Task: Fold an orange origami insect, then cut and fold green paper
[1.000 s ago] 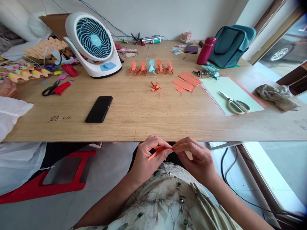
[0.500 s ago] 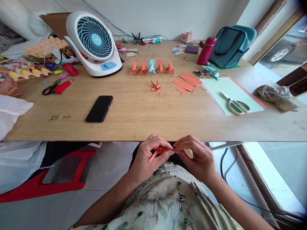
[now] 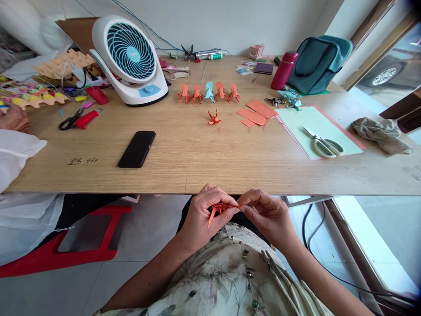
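A folded, spiky orange paper piece lies between the bare left hand and bare right hand, at the near edge of the light-brown wooden counter, long axis running sideways. The left hand grasps its body; the right pinches its slender tip.

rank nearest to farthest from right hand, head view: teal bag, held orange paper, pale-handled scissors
1. Held orange paper, pinched by the right hand.
2. Pale-handled scissors, ahead right on the green sheet.
3. Teal bag, at the back right.
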The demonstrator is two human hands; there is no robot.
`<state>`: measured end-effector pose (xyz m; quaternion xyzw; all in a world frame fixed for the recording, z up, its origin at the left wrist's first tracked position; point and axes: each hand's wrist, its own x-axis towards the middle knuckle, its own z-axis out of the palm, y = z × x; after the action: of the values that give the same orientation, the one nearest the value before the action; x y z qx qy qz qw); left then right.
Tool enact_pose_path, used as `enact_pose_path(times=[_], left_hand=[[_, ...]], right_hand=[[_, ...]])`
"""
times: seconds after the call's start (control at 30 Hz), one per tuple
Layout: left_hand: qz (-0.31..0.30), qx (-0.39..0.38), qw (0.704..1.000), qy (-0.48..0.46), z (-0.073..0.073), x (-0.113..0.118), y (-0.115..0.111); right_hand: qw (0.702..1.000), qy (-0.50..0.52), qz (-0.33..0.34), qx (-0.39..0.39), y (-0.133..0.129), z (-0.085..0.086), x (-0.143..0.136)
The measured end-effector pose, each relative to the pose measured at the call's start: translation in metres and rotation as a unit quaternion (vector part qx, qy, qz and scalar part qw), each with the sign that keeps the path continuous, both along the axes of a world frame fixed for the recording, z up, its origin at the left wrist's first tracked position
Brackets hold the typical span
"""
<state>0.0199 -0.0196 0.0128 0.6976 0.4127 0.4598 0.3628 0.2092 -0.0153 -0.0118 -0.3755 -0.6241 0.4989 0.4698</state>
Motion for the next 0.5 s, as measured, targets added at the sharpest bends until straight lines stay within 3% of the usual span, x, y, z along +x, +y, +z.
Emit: enact_pose_path(times=[0.13, 0.3, 0.5], left_hand=[[0.003, 0.001, 1.0, 0.004, 0.0001, -0.0006, -0.0006], [0.005, 0.003, 1.0, 0.007, -0.0035, -0.0006, -0.0002], [0.037, 0.079, 0.995, 0.042, -0.0075, 0.0003, -0.0022]], right_hand=[[0.998, 0.038, 0.01, -0.051, -0.0009, 0.0007, -0.0019], [0.997, 0.065, 0.013, -0.043, -0.0011, 0.0005, -0.0041], [0.996, 0.072, 0.035, -0.048, -0.0028, 0.0023, -0.0031]])
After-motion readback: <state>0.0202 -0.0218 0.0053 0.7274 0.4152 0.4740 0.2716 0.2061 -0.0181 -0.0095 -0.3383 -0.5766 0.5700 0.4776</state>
